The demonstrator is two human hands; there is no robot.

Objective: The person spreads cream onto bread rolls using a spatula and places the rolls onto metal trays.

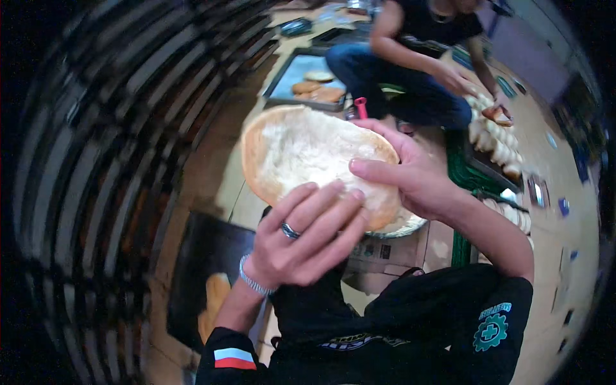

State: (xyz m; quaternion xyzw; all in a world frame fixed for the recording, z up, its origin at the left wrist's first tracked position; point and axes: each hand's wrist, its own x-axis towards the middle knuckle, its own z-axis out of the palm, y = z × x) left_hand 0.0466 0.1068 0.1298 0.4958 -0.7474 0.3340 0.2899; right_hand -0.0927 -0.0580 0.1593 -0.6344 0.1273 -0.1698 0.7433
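A split bread loaf (308, 144) is held up in front of me, its white crumb facing up and a golden crust around it. My right hand (407, 170) grips its right end, thumb on the crumb and fingers around the far edge. Across the near part of the loaf lies my left hand (311, 234), fingers stretched out over the crumb; whether every fingertip touches is unclear. It wears a ring, with a bracelet at the wrist. Under the loaf's right end shows the rim of a round container (401, 231), mostly hidden.
Slatted dark racks (128, 128) line the left side. A dark tray (208, 256) with bread lies lower left; a blue-lined tray (295, 70) holds several breads beyond. Opposite sits a co-worker (410, 70) holding bread, near rows of rolls (491, 138). A red-handled tool (360, 108) stands behind the loaf.
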